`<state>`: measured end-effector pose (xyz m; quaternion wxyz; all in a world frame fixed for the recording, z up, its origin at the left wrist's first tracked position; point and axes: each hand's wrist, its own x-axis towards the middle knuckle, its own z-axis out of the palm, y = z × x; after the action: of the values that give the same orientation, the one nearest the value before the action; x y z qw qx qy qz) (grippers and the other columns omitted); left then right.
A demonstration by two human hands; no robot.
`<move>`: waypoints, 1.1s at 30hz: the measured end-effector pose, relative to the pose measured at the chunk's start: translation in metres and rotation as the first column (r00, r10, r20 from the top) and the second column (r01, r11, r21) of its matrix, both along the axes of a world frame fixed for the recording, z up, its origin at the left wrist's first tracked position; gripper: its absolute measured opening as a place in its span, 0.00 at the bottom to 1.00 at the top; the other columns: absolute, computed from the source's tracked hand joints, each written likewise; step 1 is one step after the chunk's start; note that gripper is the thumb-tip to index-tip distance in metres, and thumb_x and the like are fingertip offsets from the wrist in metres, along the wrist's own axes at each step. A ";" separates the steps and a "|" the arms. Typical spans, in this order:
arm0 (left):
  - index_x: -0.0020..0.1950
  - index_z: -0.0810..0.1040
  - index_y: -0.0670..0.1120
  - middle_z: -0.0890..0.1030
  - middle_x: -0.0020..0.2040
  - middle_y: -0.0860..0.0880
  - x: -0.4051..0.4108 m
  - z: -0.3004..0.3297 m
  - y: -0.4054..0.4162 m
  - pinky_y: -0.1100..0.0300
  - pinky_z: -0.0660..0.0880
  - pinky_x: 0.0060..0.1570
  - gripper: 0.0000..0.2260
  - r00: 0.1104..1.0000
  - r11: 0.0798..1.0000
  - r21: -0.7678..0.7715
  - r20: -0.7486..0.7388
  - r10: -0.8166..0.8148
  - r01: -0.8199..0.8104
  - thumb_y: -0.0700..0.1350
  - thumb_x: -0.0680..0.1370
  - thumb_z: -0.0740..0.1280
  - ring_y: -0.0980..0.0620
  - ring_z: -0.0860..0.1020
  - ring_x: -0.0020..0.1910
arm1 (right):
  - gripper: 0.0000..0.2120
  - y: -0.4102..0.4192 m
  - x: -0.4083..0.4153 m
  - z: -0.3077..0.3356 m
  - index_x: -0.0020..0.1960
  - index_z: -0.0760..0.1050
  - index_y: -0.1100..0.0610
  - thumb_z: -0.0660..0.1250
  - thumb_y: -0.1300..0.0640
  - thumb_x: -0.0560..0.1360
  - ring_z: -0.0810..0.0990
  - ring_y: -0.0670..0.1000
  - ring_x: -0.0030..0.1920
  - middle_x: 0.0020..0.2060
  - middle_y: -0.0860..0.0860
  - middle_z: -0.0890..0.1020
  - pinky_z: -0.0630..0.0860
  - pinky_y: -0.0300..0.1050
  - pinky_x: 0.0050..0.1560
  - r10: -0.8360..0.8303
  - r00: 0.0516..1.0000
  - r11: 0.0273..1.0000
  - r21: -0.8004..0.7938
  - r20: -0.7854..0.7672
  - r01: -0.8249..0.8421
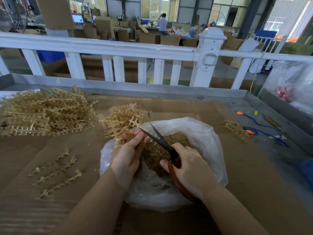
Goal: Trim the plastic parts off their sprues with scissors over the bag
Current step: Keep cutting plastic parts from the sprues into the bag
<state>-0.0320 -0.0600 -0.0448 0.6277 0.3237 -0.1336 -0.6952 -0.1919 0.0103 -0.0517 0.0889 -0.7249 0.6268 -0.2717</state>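
Cardboard sheets cover a metal-edged bench (220, 97) on a factory floor, with a white railing (105, 46) behind it and stacked cartons and a distant worker (162, 22) beyond. At centre, a clear plastic bag (203, 138) sits open on the cardboard, holding a heap of trimmed amber plastic parts (155, 153). Over its mouth, the left hand (127, 155) pinches an amber sprue (133, 122) between thumb and fingers, its far end pointing up and away. The right hand (189, 168) grips red-handled scissors (162, 141), fingers curled round the handle loops; the dark blades stand narrowly parted, their tips just beside the sprue. A small pile of untrimmed sprues (122, 117) lies touching the bag's far rim, and a far larger pile (45, 111) spreads across the bench to the left. Loose sprues (55, 173) lie flat on the cardboard near the left forearm, and a few more (235, 129) to the right. A blue cord with orange ends (264, 131) trails near the bench's right edge.
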 end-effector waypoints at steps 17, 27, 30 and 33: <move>0.56 0.75 0.35 0.81 0.43 0.42 -0.005 0.002 0.002 0.61 0.81 0.41 0.13 0.992 0.999 -0.008 0.120 -0.042 0.043 0.27 0.73 0.65 0.52 0.83 0.35 | 0.14 0.001 -0.001 0.007 0.49 0.68 0.45 0.60 0.35 0.73 0.74 0.43 0.42 0.40 0.43 0.75 0.71 0.37 0.45 0.036 0.999 0.999 0.024 0.003 -0.036; 0.56 0.75 0.34 0.81 0.44 0.41 -0.004 0.002 0.001 0.61 0.81 0.39 0.12 0.989 0.998 0.003 0.138 -0.058 0.058 0.27 0.73 0.65 0.50 0.83 0.37 | 0.19 0.002 -0.001 0.006 0.54 0.70 0.47 0.58 0.34 0.74 0.77 0.45 0.44 0.43 0.46 0.78 0.75 0.40 0.47 0.044 0.998 0.999 0.011 -0.049 -0.043; 0.50 0.76 0.34 0.81 0.43 0.41 -0.003 0.002 0.000 0.63 0.81 0.37 0.08 0.986 0.997 -0.001 0.148 -0.076 0.077 0.27 0.73 0.65 0.51 0.83 0.35 | 0.20 0.002 -0.001 0.006 0.55 0.71 0.48 0.57 0.34 0.74 0.77 0.46 0.44 0.44 0.46 0.79 0.76 0.41 0.48 0.049 0.997 0.999 0.012 -0.053 -0.048; 0.52 0.75 0.35 0.80 0.43 0.41 -0.003 0.000 -0.001 0.63 0.80 0.37 0.09 0.987 0.997 -0.009 0.146 -0.073 0.075 0.27 0.73 0.65 0.51 0.83 0.35 | 0.18 0.002 -0.001 0.005 0.53 0.70 0.48 0.57 0.35 0.75 0.77 0.45 0.42 0.42 0.46 0.78 0.75 0.39 0.45 0.046 0.997 0.999 -0.006 -0.065 -0.047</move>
<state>-0.0353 -0.0605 -0.0444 0.5924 0.3640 -0.1962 -0.6915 -0.1931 0.0122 -0.0471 0.0723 -0.7480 0.6113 -0.2481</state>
